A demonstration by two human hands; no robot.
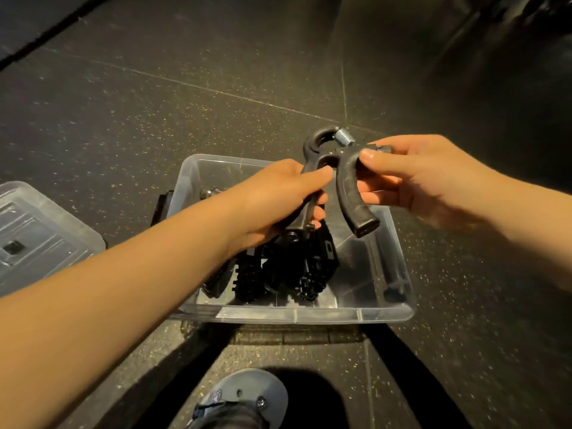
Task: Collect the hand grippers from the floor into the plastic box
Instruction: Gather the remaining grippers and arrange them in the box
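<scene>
A black hand gripper is held in mid-air at the centre of the frame, above the far end of a clear plastic box. Its ringed head with the silver coil spring points toward the top of the frame, and its two handles splay down toward the bottom, so its long axis runs roughly top to bottom with a slight lean. The left hand is wrapped around the left handle, fingers curled closed over it, thumb lying along the upper part of that handle. The right hand pinches the upper part of the right handle between thumb and fingers; the curved lower end of that handle hangs free, pointing to the lower right.

The plastic box sits on the dark speckled floor in the lower centre of the frame, its long side running from the bottom toward the centre. Inside it lies a heap of black hand grippers, piled against the left and middle of the box, with one more dark piece along the right wall. A clear lid lies flat on the floor at the left edge of the frame, apart from the box. At the bottom centre, a grey sandal shows beneath the box's near rim.
</scene>
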